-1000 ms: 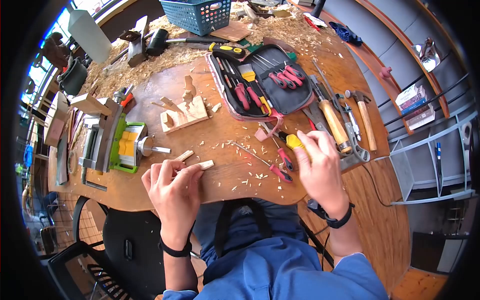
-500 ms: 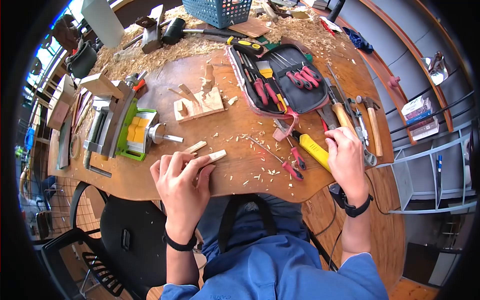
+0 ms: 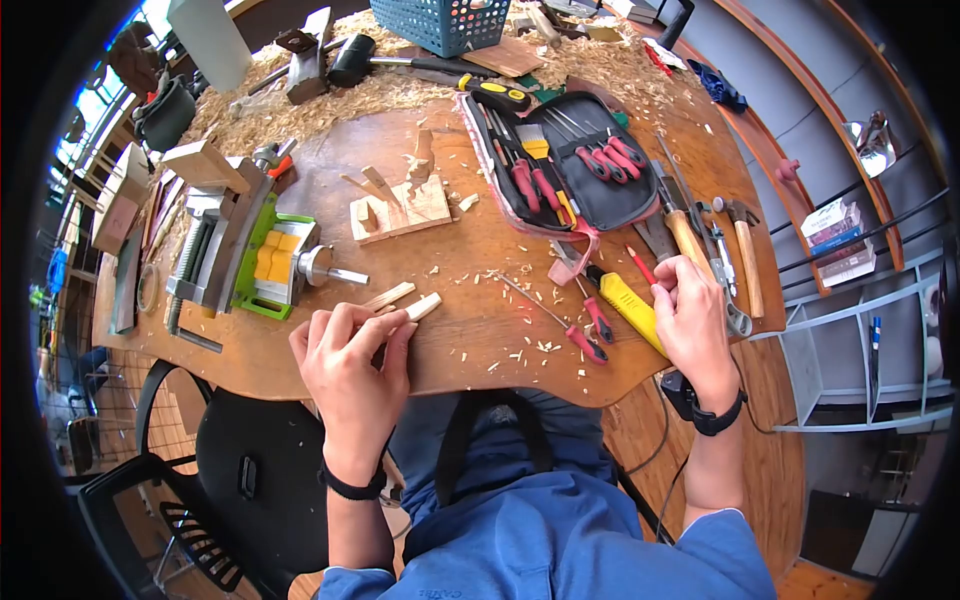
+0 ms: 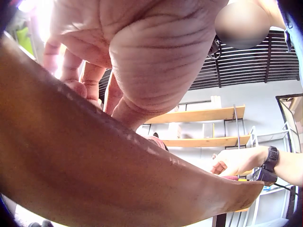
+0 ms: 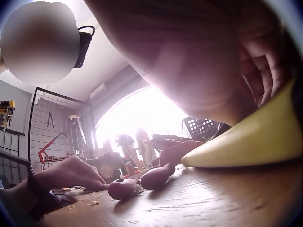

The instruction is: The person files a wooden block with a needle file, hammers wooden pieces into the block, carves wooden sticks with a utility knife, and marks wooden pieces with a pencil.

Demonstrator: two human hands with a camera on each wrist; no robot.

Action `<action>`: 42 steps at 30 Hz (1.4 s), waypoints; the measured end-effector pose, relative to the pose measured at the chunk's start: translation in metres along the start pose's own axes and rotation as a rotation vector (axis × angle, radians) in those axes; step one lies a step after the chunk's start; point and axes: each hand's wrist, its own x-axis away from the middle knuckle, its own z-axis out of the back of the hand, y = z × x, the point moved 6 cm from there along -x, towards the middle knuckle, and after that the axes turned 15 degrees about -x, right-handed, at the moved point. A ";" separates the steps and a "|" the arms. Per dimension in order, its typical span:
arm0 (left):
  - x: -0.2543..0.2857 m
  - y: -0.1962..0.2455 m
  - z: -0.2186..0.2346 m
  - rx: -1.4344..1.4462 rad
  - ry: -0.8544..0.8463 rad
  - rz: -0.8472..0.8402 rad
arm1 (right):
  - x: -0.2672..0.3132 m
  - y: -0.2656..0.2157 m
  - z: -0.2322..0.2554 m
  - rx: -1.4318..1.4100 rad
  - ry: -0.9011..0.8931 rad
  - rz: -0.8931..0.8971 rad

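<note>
My left hand [image 3: 350, 365] pinches a small pale wood strip [image 3: 424, 306] near the table's front edge. Behind its fingers a second wood strip [image 3: 391, 295] lies on the tabletop. My right hand [image 3: 692, 325] has thumb and fingers together on a slim red pencil-like stick [image 3: 641, 266], its far end sticking out past the fingertips. Beside that hand lies a yellow utility knife [image 3: 628, 308], seen close under the palm in the right wrist view. Two red-handled carving tools [image 3: 586, 344] rest left of the knife.
An unzipped tool case [image 3: 610, 205] with red-handled tools lies behind the hands. A notched wood block [image 3: 425, 212] and a green-and-grey vise [image 3: 243, 290] stand to the left. A hammer [image 3: 746, 245] lies at the right edge. Wood shavings and a blue basket [image 3: 440, 28] are at the back.
My right hand has let go of the yellow knife, which now lies on the table, and has picked up the slim red stick. The left hand keeps its wood strip.
</note>
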 end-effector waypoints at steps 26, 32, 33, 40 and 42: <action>0.006 -0.019 0.006 0.105 0.005 0.028 | 0.038 -0.077 -0.079 -1.723 -0.505 -0.465; -0.008 -0.012 0.015 0.244 -0.012 0.044 | 0.044 -0.078 -0.092 -1.677 -0.554 -0.451; -0.013 -0.012 0.018 0.345 0.010 0.069 | 0.045 -0.079 -0.095 -1.689 -0.562 -0.444; -0.059 -0.047 0.019 0.510 0.003 0.170 | 0.058 -0.082 -0.108 -1.305 -0.431 -0.182; -0.078 -0.052 0.013 0.439 0.037 0.111 | 0.059 -0.081 -0.107 -1.262 -0.426 -0.131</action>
